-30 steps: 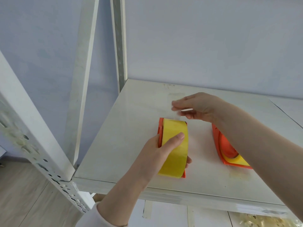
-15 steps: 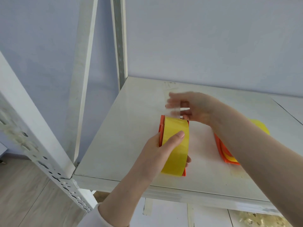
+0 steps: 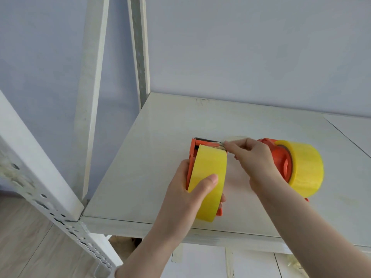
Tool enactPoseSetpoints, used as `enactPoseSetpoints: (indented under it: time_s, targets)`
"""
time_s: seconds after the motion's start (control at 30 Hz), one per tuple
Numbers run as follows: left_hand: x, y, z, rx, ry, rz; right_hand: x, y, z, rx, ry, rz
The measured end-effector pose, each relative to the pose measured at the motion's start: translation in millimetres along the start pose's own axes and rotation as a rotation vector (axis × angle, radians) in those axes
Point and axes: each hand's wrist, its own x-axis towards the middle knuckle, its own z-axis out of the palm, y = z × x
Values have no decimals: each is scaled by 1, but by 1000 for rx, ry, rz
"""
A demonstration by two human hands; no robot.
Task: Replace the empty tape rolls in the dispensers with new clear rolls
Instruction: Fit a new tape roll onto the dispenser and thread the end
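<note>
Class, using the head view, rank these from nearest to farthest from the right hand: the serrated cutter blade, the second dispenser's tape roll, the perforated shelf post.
From the right hand:
1. Serrated cutter blade, just left of its fingertips.
2. Second dispenser's tape roll, to its right.
3. Perforated shelf post, far left.

A white shelf board [image 3: 160,149] fills the centre and right of the frame, scuffed near its far edge. Perforated white metal uprights [image 3: 40,189] cross the left side. A pale blue wall [image 3: 241,47] spans the top; wood-look flooring [image 3: 22,245] shows lower left.
</note>
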Motion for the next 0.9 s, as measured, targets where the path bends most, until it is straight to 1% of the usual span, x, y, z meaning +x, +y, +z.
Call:
enactPoseSetpoints:
  time_s: [0.2,0.43,0.5,0.63,0.73,0.8,0.9]
  targets:
    - [0,-7,-3,8,2,40,-7,7,4,-63,48,-127]
    - [1,-11,-4,85,27,60,-12,19,11,-277,161,-348]
    - [1,-10,-5,124,46,52,-11,19,12,-326,178,-387]
    - [0,-8,-6,170,27,30,-7,14,11,-286,171,-405]
    - [-3,-5,-9,170,-1,25,1,3,8,-289,86,-353]
    - [-3,-4,-12,169,-32,30,9,-5,1,-288,-26,-254]
    - [-4,-3,-15,170,-97,24,17,-22,-10,-199,-233,-105]
